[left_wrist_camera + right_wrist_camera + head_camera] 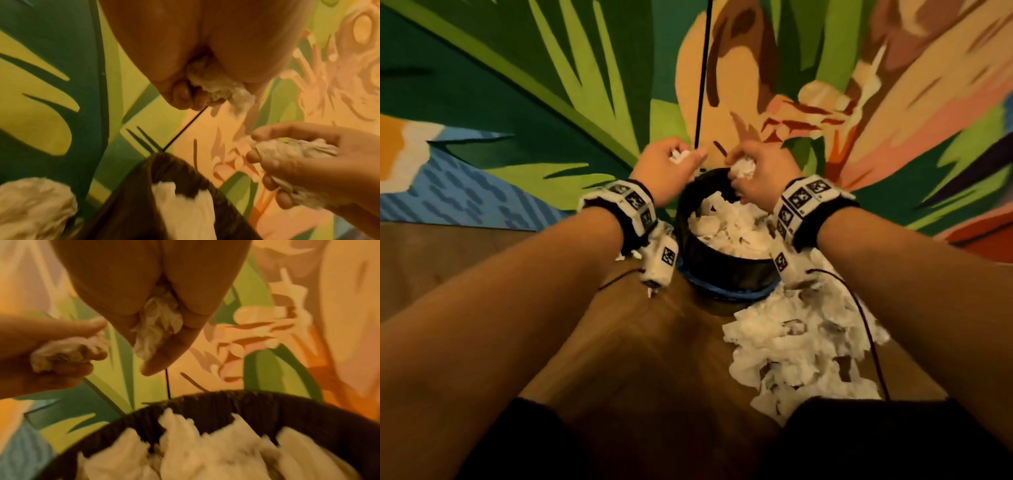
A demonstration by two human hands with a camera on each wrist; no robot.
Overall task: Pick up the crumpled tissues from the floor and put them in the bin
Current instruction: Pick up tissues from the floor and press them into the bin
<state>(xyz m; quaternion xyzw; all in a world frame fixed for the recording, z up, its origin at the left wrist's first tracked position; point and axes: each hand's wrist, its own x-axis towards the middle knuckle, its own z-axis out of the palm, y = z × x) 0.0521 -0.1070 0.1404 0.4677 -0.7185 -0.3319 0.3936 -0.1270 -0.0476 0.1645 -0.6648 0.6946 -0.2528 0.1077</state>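
A black bin [717, 263] stands on the floor in front of me, filled with white crumpled tissues [732, 228]. My left hand [671, 164] hovers over the bin's far left rim and grips a crumpled tissue [680, 157] [218, 84]. My right hand [755, 171] is over the far rim and holds another crumpled tissue [743, 168] [158, 327]. The right wrist view shows the bin rim [267, 405] just below the fingers. A pile of tissues [801, 346] lies on the floor at the bin's near right.
A colourful leaf-patterned rug [517, 102] covers the floor beyond the bin, with a wooden floor [637, 342] nearer me. A thin black cord [703, 68] runs up from behind the bin. Cables hang from both wrist cameras.
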